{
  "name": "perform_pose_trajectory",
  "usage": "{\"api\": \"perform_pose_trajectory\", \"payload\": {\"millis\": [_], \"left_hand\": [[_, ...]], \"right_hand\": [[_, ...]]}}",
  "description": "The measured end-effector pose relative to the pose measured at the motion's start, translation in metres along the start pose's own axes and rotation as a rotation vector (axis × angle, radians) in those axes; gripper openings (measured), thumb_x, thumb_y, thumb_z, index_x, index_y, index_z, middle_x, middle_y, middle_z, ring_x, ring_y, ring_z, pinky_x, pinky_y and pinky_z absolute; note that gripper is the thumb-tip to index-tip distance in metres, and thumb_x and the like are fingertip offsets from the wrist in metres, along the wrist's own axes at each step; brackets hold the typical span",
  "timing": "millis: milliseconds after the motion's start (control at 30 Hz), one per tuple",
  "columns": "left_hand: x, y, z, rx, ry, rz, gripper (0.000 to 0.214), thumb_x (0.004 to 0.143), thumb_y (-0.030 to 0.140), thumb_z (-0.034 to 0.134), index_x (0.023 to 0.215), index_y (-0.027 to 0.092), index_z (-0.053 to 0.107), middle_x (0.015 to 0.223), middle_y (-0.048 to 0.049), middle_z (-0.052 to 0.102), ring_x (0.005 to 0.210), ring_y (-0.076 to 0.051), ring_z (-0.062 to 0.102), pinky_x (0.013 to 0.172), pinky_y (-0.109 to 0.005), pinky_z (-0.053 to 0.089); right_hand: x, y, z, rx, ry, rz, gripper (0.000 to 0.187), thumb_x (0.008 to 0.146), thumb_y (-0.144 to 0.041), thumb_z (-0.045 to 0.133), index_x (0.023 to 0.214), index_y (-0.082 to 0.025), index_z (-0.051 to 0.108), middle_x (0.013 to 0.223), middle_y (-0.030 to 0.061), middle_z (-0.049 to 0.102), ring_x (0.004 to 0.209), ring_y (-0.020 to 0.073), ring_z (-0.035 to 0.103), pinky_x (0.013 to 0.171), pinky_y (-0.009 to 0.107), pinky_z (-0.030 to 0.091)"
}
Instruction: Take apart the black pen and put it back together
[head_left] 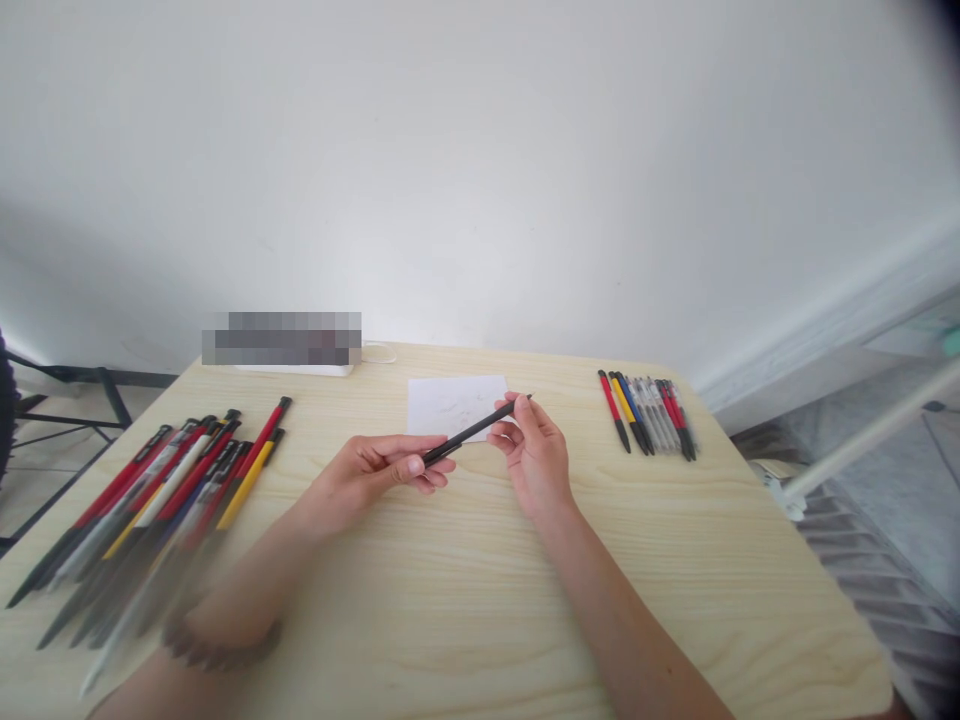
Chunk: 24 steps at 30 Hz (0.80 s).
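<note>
A slim black pen (478, 427) slants up to the right between my two hands, above the table. My left hand (390, 468) pinches its lower end between thumb and fingers. Near the pointed tip, the thumb and fingers of my right hand (536, 450) close on it. Just behind the pen, a white sheet of paper (450, 400) with faint scribbles lies flat, partly covered by my hands. To the left, a loose bunch of pens (180, 480) in red, yellow, white and black is spread out, its near part blurred. At the far right lies a neat row of pens (649, 412).
The light wooden table (465, 620) stands against a white wall (480, 180). At its back left sits a pixelated object (281, 342) with a white base and a thin cable (381, 350). A white pole (877, 430) runs beside the table's right edge.
</note>
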<state>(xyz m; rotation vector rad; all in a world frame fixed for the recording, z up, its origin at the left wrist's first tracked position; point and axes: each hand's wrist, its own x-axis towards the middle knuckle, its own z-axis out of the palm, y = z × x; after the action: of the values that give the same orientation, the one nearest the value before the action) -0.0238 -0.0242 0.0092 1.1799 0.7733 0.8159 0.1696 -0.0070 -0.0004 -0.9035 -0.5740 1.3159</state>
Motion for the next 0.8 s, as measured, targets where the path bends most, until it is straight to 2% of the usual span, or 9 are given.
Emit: {"api": "perform_pose_trajectory", "payload": {"millis": [133, 200, 300, 433, 533, 667, 733, 800], "left_hand": [[-0.001, 0.007, 0.002, -0.014, -0.057, -0.014, 0.033, 0.082, 0.026, 0.056, 0.113, 0.017, 0.059, 0.102, -0.0117, 0.068, 0.086, -0.021, 0.063, 0.073, -0.033, 0.050], [0.000, 0.008, 0.003, -0.014, -0.044, -0.035, 0.033, 0.082, 0.030, 0.055, 0.112, 0.015, 0.060, 0.098, -0.0123, 0.068, 0.082, -0.020, 0.063, 0.071, -0.032, 0.050], [0.003, 0.003, 0.003, 0.057, 0.061, -0.075, 0.035, 0.080, 0.033, 0.058, 0.109, 0.014, 0.062, 0.082, -0.0085, 0.070, 0.068, -0.016, 0.062, 0.065, -0.030, 0.051], [0.004, -0.003, 0.004, 0.350, 0.240, -0.046, 0.033, 0.074, 0.036, 0.063, 0.100, 0.015, 0.068, 0.072, -0.0036, 0.069, 0.063, -0.014, 0.060, 0.064, -0.025, 0.049], [0.001, -0.004, 0.008, 0.584, 0.331, 0.050, 0.033, 0.075, 0.037, 0.061, 0.100, 0.016, 0.068, 0.066, -0.0022, 0.068, 0.062, -0.015, 0.060, 0.060, -0.023, 0.046], [0.000, -0.004, 0.014, 0.877, 0.342, 0.303, 0.028, 0.081, 0.031, 0.055, 0.101, 0.017, 0.068, 0.071, -0.0049, 0.068, 0.060, -0.014, 0.058, 0.058, -0.022, 0.044], [0.000, -0.005, 0.016, 0.962, 0.330, 0.409, 0.028, 0.082, 0.028, 0.053, 0.104, 0.017, 0.067, 0.072, -0.0060, 0.068, 0.063, -0.015, 0.058, 0.060, -0.023, 0.043], [0.001, -0.006, 0.017, 0.964, 0.319, 0.439, 0.028, 0.083, 0.027, 0.051, 0.106, 0.019, 0.066, 0.075, -0.0060, 0.069, 0.066, -0.015, 0.059, 0.062, -0.023, 0.044]], "right_hand": [[0.001, -0.004, 0.000, 0.023, 0.005, -0.014, 0.024, 0.070, -0.037, 0.066, 0.085, -0.017, 0.065, 0.078, 0.0003, 0.067, 0.049, 0.0059, 0.058, 0.049, 0.019, 0.053], [0.000, -0.006, 0.000, -0.001, 0.003, -0.019, 0.023, 0.070, -0.035, 0.066, 0.085, -0.017, 0.066, 0.080, 0.0010, 0.068, 0.049, 0.0066, 0.059, 0.050, 0.021, 0.053], [-0.003, -0.007, 0.001, -0.075, -0.016, -0.011, 0.019, 0.070, -0.032, 0.067, 0.081, -0.016, 0.067, 0.087, 0.0035, 0.069, 0.051, 0.0086, 0.061, 0.050, 0.022, 0.053], [-0.005, -0.005, 0.001, -0.156, 0.018, -0.030, 0.017, 0.069, -0.031, 0.068, 0.069, -0.013, 0.067, 0.092, 0.0070, 0.069, 0.049, 0.0085, 0.060, 0.039, 0.018, 0.044], [-0.005, -0.005, 0.001, -0.176, 0.077, -0.023, 0.021, 0.068, -0.033, 0.069, 0.065, -0.012, 0.066, 0.087, 0.0078, 0.070, 0.046, 0.0072, 0.057, 0.039, 0.018, 0.043], [-0.005, -0.005, 0.001, -0.167, 0.145, 0.015, 0.022, 0.065, -0.034, 0.071, 0.067, -0.012, 0.066, 0.082, 0.0057, 0.070, 0.046, 0.0075, 0.058, 0.041, 0.019, 0.046], [-0.006, -0.004, 0.002, -0.146, 0.173, 0.022, 0.022, 0.065, -0.034, 0.071, 0.066, -0.013, 0.064, 0.077, 0.0033, 0.069, 0.046, 0.0076, 0.058, 0.040, 0.019, 0.046], [-0.007, -0.004, 0.003, -0.117, 0.173, 0.021, 0.023, 0.065, -0.035, 0.071, 0.064, -0.014, 0.062, 0.076, 0.0015, 0.069, 0.046, 0.0072, 0.058, 0.042, 0.019, 0.048]]}}
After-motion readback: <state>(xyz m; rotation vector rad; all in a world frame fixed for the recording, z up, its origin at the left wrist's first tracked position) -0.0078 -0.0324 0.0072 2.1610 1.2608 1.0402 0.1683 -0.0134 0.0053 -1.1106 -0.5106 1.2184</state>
